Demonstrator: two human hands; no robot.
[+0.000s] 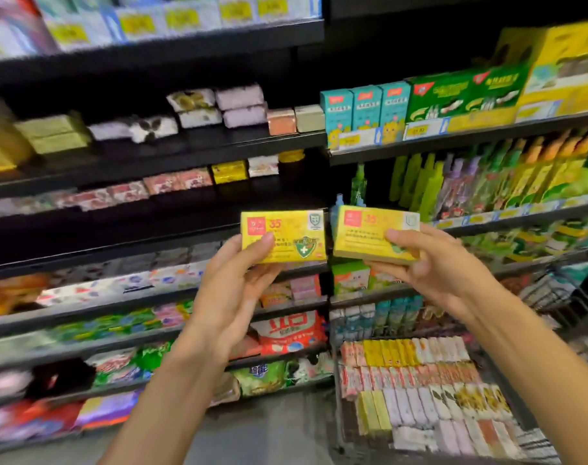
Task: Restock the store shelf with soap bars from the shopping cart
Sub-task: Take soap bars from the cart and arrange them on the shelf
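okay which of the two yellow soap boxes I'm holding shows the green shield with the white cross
The yellow soap box in your left hand; its green shield shows fully. On the right-hand box, your thumb covers that spot.

Both forearms bare, left hand and right hand ungloved.

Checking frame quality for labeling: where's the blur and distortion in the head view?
Head view: the two yellow soap boxes, left and right, and both hands, left and right, are fairly sharp; the left-side shelves smear with motion blur; wide-angle bending curves the shelf edges; the cart is soft.
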